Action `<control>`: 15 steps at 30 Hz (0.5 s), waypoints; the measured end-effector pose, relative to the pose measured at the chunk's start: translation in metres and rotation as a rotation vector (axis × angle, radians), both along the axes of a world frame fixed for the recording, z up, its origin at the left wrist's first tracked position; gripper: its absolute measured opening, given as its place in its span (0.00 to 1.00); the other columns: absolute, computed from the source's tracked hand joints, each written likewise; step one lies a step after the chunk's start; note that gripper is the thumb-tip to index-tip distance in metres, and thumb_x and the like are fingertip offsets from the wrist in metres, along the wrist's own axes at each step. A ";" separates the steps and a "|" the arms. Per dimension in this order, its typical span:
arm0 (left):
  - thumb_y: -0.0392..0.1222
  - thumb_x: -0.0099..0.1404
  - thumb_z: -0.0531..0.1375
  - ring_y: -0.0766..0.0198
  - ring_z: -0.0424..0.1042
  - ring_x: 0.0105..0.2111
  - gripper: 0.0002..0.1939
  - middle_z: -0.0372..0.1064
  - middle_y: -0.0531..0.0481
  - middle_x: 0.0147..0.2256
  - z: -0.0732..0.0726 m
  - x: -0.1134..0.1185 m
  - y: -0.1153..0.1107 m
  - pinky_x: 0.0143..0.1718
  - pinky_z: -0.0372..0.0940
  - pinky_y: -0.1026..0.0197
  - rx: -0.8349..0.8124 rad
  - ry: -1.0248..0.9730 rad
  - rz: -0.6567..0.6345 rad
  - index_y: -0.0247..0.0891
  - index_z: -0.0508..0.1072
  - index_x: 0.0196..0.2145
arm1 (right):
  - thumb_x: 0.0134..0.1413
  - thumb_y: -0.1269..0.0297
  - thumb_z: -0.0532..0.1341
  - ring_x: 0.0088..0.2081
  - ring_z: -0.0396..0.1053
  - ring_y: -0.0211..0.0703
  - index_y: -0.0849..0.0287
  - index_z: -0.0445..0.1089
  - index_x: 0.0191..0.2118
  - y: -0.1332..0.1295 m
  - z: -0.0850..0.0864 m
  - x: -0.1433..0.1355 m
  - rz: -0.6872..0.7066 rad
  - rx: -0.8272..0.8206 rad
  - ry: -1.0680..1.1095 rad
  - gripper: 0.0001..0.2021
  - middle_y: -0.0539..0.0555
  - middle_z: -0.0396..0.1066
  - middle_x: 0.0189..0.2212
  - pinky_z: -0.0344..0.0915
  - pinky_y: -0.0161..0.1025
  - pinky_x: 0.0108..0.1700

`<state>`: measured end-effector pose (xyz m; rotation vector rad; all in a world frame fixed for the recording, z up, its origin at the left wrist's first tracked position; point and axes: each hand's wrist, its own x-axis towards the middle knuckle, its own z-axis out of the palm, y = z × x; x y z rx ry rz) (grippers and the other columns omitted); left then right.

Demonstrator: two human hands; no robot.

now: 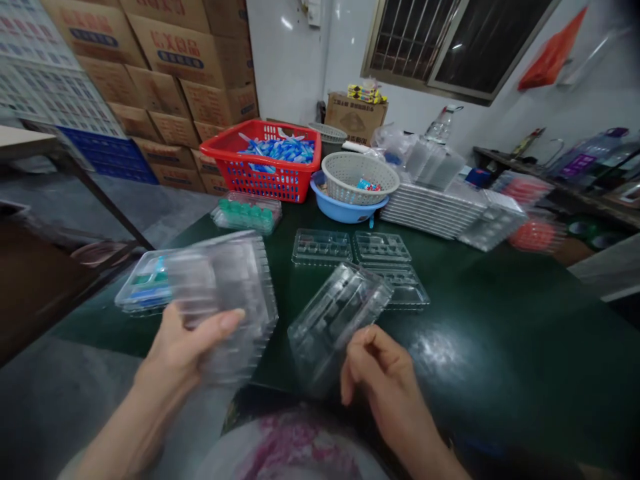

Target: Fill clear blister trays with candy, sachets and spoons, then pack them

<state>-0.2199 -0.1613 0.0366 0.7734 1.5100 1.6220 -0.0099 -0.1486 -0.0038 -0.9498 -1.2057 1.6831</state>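
My left hand (187, 340) is wrapped round a stack of clear plastic trays (240, 287), thumb across the front one; the stack is blurred by motion. A single clear tray (335, 307) is tilted in front of my right hand (377, 363), whose closed fingertips touch its lower right edge. Beyond that tray, three more clear trays lie on the green table: one at the left (323, 247), one at the right (383, 247) and one nearer (400, 285). Left of the held stack sits a filled clear tray (145, 280) with green and blue contents.
Across the back stand a red basket (265, 163) of blue pieces, a grey colander (350, 177) in a blue basin (345, 212), and a long row of stacked trays (430, 210). Trays with green pieces (247, 212) lie before the basket. A metal-legged table (95, 193) is at the left.
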 end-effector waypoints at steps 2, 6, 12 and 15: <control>0.36 0.40 0.68 0.66 0.68 0.22 0.26 0.72 0.54 0.26 0.006 -0.003 -0.002 0.23 0.65 0.68 0.056 -0.150 0.093 0.36 0.71 0.41 | 0.56 0.59 0.56 0.21 0.64 0.33 0.58 0.58 0.27 0.001 -0.018 0.001 -0.054 -0.174 0.158 0.11 0.45 0.63 0.19 0.59 0.31 0.24; 0.34 0.43 0.66 0.65 0.70 0.26 0.32 0.73 0.54 0.31 0.014 0.002 -0.006 0.24 0.67 0.69 0.167 -0.228 0.142 0.40 0.67 0.49 | 0.50 0.57 0.62 0.27 0.70 0.37 0.59 0.60 0.28 0.001 -0.036 -0.018 -0.080 -0.424 0.338 0.12 0.47 0.66 0.23 0.63 0.31 0.24; 0.36 0.39 0.68 0.63 0.70 0.22 0.37 0.73 0.54 0.27 0.017 0.003 -0.007 0.21 0.68 0.66 0.158 -0.249 0.183 0.39 0.66 0.50 | 0.41 0.64 0.68 0.35 0.73 0.43 0.60 0.64 0.27 0.019 -0.028 -0.055 -0.140 -0.625 0.501 0.12 0.50 0.72 0.25 0.68 0.35 0.34; 0.37 0.36 0.68 0.59 0.71 0.24 0.40 0.74 0.51 0.30 0.018 0.002 -0.008 0.22 0.70 0.63 0.122 -0.253 0.169 0.38 0.66 0.51 | 0.46 0.68 0.65 0.37 0.73 0.44 0.61 0.64 0.27 0.032 -0.031 -0.070 -0.219 -0.686 0.563 0.08 0.52 0.72 0.26 0.69 0.39 0.40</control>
